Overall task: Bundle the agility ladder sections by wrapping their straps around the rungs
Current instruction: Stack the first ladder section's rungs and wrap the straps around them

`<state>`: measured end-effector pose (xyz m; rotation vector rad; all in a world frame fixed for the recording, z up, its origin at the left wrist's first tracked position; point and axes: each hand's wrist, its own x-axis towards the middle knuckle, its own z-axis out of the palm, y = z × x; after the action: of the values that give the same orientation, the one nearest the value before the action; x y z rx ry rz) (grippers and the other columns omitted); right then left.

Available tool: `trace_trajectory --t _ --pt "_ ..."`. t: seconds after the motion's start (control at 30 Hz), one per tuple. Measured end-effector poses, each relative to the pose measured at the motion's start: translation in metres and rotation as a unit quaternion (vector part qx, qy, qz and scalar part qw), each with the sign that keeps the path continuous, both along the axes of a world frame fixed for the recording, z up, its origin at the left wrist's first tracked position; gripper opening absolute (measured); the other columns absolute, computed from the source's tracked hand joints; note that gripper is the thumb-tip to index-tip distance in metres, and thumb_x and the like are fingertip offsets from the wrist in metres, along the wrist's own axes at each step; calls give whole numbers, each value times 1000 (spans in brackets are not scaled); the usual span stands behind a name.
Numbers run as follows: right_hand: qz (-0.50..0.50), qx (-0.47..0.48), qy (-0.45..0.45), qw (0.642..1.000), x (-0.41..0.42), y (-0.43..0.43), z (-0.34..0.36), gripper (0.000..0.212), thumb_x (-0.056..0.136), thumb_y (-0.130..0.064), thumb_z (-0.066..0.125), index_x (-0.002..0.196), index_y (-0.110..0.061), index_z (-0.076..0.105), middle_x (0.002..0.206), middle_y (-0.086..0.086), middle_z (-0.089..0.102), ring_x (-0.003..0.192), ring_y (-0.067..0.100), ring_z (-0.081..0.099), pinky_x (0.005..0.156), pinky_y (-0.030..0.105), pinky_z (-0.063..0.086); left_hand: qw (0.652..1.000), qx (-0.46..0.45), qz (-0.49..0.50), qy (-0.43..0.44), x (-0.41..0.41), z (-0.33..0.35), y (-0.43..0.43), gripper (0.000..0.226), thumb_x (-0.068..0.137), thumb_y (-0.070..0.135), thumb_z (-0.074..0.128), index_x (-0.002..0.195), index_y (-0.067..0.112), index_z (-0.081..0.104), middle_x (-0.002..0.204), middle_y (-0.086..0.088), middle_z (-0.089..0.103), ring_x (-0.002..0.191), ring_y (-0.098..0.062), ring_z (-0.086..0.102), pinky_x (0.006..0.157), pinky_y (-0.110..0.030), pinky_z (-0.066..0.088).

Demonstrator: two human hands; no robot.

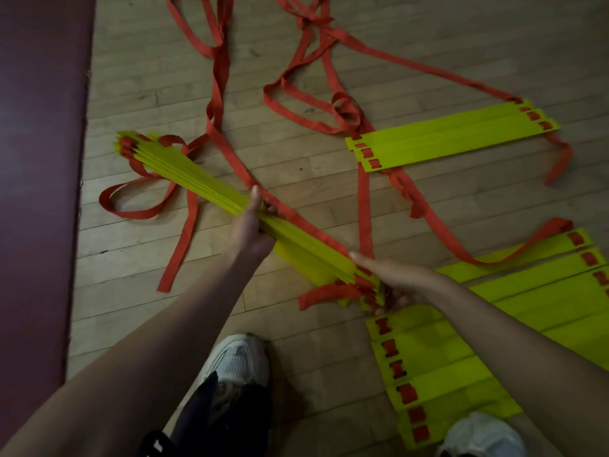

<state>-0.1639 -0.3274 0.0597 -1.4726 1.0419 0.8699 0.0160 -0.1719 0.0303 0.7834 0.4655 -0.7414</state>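
Floor: pale wooden boards [313,341] fill most of your view.
Mat: a dark maroon strip [39,192] runs down the 9 o'clock edge.
Straps: loose red webbing [217,77] lies looped and tangled across the boards from 12 o'clock towards the middle. One length runs along the far edge of the stack you hold, between your two thumbs.
Fanned rungs: a spread of yellow-green rungs [461,367] lies flat on the floor at 4 to 5 o'clock, partly under your right forearm.
Held rung stack: the gathered rungs [204,189] sit at the centre, slanting from 10 o'clock down to 4 o'clock, with strap loops hanging off the far end.
Small rung group: a few overlapped rungs [451,136] lie at 2 o'clock, well apart from the stack.
Shoes: your left white trainer [237,357] is at 6 o'clock and your right one [481,433] at 5 o'clock.
Left hand: your left hand [250,225] grips the stack at its middle, thumb over the top and fingers curled beneath.
Right hand: your right hand [398,278] holds the near end, thumb laid along the top and fingers wrapped under, partly hidden.
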Motion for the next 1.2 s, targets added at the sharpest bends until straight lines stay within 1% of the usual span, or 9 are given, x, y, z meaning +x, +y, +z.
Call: trace_trajectory --t 0.13,0.27,0.4,0.5,0.73,0.97,1.07,1.13,1.2 --pt "-69 132 -40 988 -2 -3 -10 48 89 -53 53 125 -21 58 117 5 67 101 17 64 70 28 54 1000 6 -21 -20 -8 4 2 25 97 30 53 77 15 50 64 4 44 53 -7 43 52 -23 46" --pt "-137 89 -122 979 3 7 -14 30 92 -22 61 113 -1 64 109 14 67 96 20 63 90 35 51 998 63 -5 -26 -18 10 4 20 96 27 56 81 16 51 62 2 43 54 -9 42 60 -26 42" --pt "-277 113 -191 935 9 10 -7 21 96 -11 51 80 -6 63 73 4 67 67 11 63 63 20 53 996 84 19 -7 -18 8 9 22 94 37 57 85 19 49 60 4 38 50 -8 40 57 -26 42" --pt "-331 143 -222 906 12 4 3 17 97 -12 49 86 -9 62 65 -2 69 54 4 63 57 22 52 996 85 30 2 -18 8 16 25 95 40 55 84 20 45 61 3 34 50 -9 38 53 -26 41" --pt "-315 149 -341 873 36 3 26 21 100 -4 38 105 -12 57 75 4 70 56 13 62 52 23 51 996 84 20 7 -25 11 21 26 95 44 52 87 20 45 58 3 34 50 -9 35 55 -25 37" --pt "-261 91 -227 934 52 10 16 26 105 -21 33 88 -9 48 70 11 60 36 10 53 38 17 43 996 89 28 13 -28 2 19 27 94 47 52 92 21 46 66 1 39 52 -10 39 51 -25 39" --pt "-247 -4 -224 943 39 6 1 37 102 -31 39 75 -11 53 66 7 51 44 16 48 41 20 41 993 115 29 22 -27 -6 24 23 97 36 52 85 16 51 72 -2 47 59 -12 45 56 -26 42" --pt "-278 -113 -243 923 30 4 -10 35 96 -29 53 66 -12 58 63 6 48 47 16 46 45 24 41 992 123 28 27 -26 -13 26 19 98 26 52 85 14 54 78 -2 51 63 -12 47 58 -26 43" --pt "-401 -91 -225 883 23 1 -17 32 90 -27 63 62 -12 58 54 2 49 41 12 45 43 23 41 991 129 29 32 -25 -20 26 7 98 19 52 98 13 56 89 -1 56 66 -11 48 57 -25 42"
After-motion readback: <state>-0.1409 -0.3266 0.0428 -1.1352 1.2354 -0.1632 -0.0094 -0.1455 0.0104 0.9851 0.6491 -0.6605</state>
